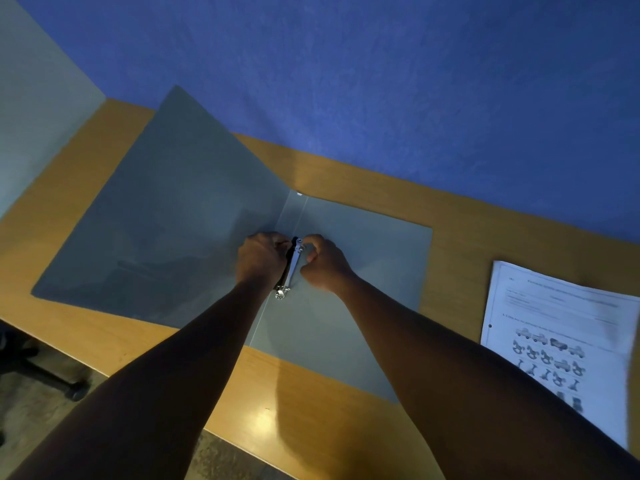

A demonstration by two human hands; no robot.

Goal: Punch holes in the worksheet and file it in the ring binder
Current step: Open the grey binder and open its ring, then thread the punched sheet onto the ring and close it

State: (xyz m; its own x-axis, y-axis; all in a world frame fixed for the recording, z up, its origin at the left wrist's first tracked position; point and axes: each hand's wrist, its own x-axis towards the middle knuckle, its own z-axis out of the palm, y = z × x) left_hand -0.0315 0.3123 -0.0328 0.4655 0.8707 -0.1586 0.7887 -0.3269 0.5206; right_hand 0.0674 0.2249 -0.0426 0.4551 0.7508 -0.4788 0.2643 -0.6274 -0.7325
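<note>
A blue wall (381,81) fills the upper part of the view, above a wooden desk (104,216) that runs across the middle. On the desk lies a grey ring binder (180,209), opened out, its left cover tilted up and its right cover flat. To the right, well apart from the binder, a printed worksheet (554,327) rests on the desk, with rows of small pictures and a punched hole showing near its left edge. At lower left, part of an office chair base (41,372) stands on the floor.

Both forearms reach in to the binder's spine. The left hand (261,259) is curled round the left side of the metal ring mechanism (291,268), fingers wrapped over it. The right hand (323,261) pinches at the upper ring with thumb and forefinger, other fingers folded. Whether the rings stand apart or closed cannot be told.
</note>
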